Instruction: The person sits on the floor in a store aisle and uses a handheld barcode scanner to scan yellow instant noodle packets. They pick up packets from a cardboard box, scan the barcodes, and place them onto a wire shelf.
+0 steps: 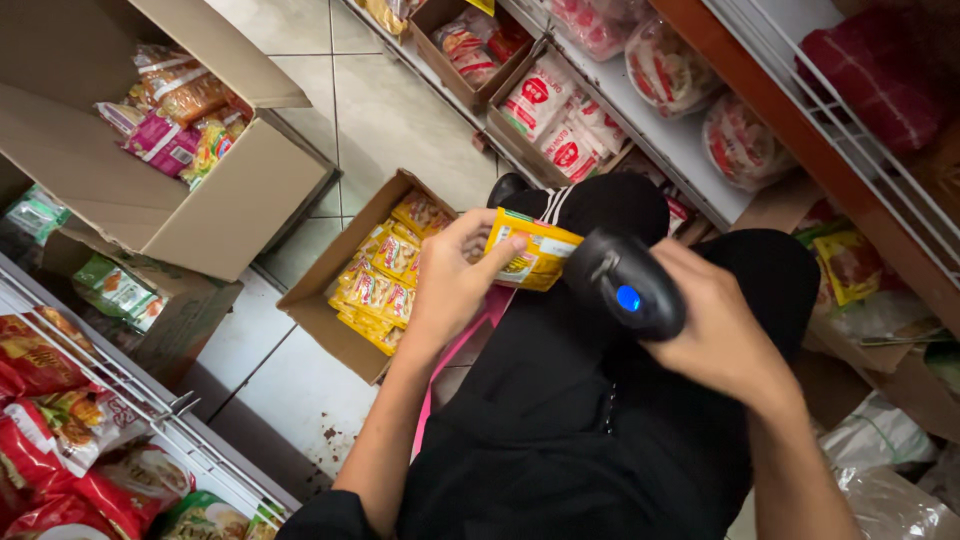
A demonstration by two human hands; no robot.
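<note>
1. I'm looking down at my left hand: it is closed on a yellow packet, thumb across the face and fingers behind, holding it level and flat side up. To my eye that grip keeps the printed face turned toward the scanner.

2. My right hand is wrapped around a black handheld scanner, its blue light lit. The nose sits just right of the yellow packet, nearly touching its edge and angled at it, which reads to me as lining up a scan.

3. The yellow packet hovers above my lap in black clothing, not resting on anything.

4. Just left of and below the yellow packet stands an open cardboard box on the tiled floor, packed with rows of matching yellow packets. I'd say it sits that close so the left hand only needs a short reach.

5. Farther left of the yellow packet, a bigger open carton holds mixed snack bags. Above and right of it, a shelf carries trays of white-and-red packets.
</note>
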